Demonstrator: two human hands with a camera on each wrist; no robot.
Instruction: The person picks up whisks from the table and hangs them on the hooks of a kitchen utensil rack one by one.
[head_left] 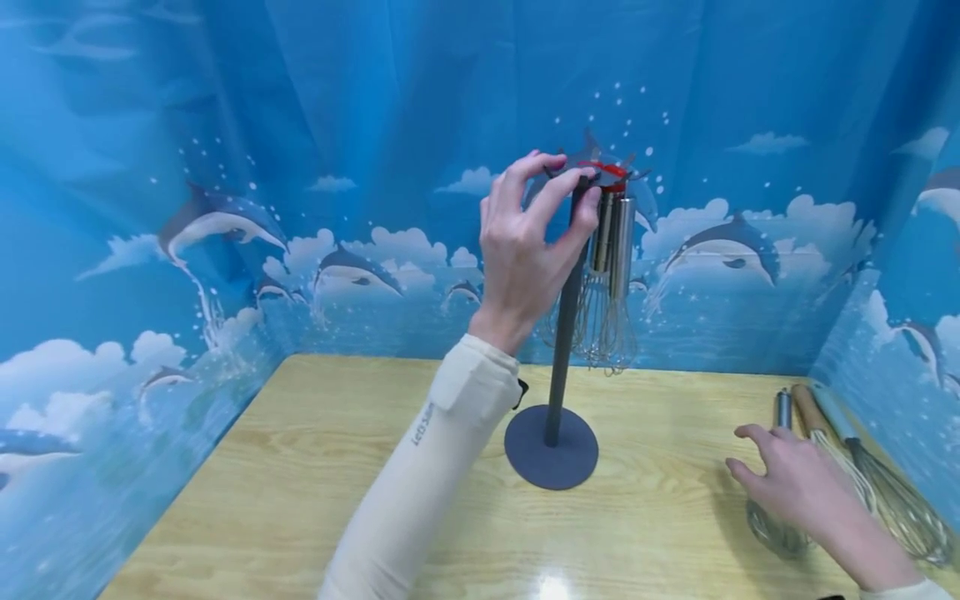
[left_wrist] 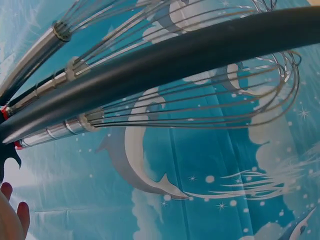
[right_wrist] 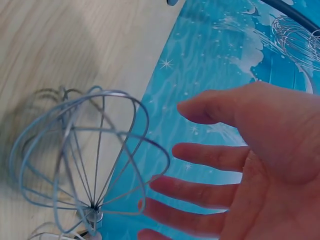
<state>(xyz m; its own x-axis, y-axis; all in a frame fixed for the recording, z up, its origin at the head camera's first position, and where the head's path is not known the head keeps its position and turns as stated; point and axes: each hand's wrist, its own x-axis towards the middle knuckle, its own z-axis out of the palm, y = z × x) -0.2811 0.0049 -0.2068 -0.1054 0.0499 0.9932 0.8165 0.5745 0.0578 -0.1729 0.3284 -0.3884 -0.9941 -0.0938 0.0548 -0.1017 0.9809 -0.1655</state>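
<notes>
A dark rack (head_left: 561, 333) with a round base and a hooked top stands on the table. Several metal whisks (head_left: 617, 242) hang from its hooks, red at their upper ends; in the left wrist view their wire loops (left_wrist: 200, 107) lie behind the dark pole (left_wrist: 165, 75). My left hand (head_left: 525, 225) is at the rack's top, thumb and index finger pinching its edge. My right hand (head_left: 798, 479) hovers with spread fingers over a steel-handled whisk (head_left: 783, 408) on the table. In the right wrist view, that whisk's wire balloon (right_wrist: 95, 155) is beside the fingers of the right hand (right_wrist: 220, 165).
Right of that whisk lie a wooden-handled whisk (head_left: 810, 408) and a pale green-handled whisk (head_left: 836, 417), near the table's right edge. A blue dolphin-print curtain (head_left: 375, 125) encloses the wooden table (head_left: 337, 417) at the back and sides.
</notes>
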